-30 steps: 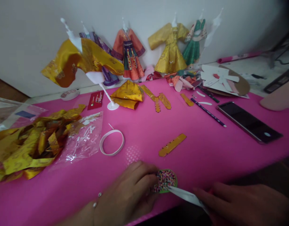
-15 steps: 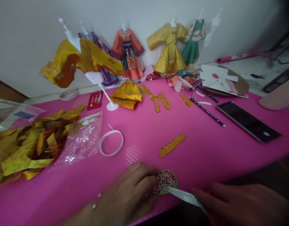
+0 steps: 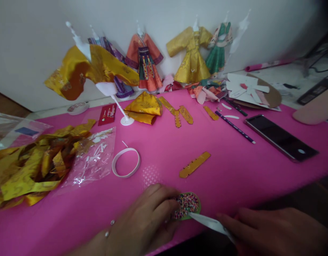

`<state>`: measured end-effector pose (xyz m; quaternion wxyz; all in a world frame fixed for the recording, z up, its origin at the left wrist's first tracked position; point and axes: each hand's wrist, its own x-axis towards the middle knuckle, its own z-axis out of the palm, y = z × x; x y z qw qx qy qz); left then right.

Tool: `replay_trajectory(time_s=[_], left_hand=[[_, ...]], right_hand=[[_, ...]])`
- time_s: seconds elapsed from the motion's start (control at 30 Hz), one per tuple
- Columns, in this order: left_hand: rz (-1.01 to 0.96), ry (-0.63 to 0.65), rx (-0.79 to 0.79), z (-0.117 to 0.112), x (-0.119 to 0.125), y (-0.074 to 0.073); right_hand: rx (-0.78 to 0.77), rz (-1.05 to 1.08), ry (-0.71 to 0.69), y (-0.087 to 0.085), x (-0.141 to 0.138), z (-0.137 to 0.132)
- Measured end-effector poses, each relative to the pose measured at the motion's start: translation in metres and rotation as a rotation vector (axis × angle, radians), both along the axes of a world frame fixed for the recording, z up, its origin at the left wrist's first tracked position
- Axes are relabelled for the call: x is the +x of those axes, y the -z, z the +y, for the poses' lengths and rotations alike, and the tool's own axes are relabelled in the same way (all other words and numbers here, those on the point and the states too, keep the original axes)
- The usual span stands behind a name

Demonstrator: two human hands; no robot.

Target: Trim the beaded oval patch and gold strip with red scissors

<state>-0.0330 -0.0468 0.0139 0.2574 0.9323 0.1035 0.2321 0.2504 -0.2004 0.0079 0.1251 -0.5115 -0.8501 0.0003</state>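
Observation:
Near the front edge of the pink mat, my left hand (image 3: 150, 217) closes its fingers on a small green-rimmed dish of many-coloured beads (image 3: 190, 203). My fingers cover the dish's left end. My right hand (image 3: 276, 227), dim and partly blurred, grips a pair of pale tweezers (image 3: 210, 223) at the lower right. The tweezers' tip touches the beads at the dish's near side; whether a bead is between the points is too small to tell. Just beyond the dish lies a gold fabric strip (image 3: 195, 164) with tiny dark dots along one edge.
A white ring-shaped band (image 3: 126, 163) and a plastic bag (image 3: 96, 156) lie left, beside gold fabric scraps (image 3: 43, 167). Miniature robes on stands, such as a gold one (image 3: 194, 57), line the wall. A pencil (image 3: 234, 127) and a phone (image 3: 281, 137) are at right.

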Motion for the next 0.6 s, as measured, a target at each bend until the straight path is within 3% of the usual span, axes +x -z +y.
replay_trajectory(time_s=[0.6], left_hand=[[0.075, -0.027, -0.068, 0.0007, -0.0013, -0.0016]], right_hand=[[-0.027, 0.102, 0.000, -0.0015, 0.0025, 0.0016]])
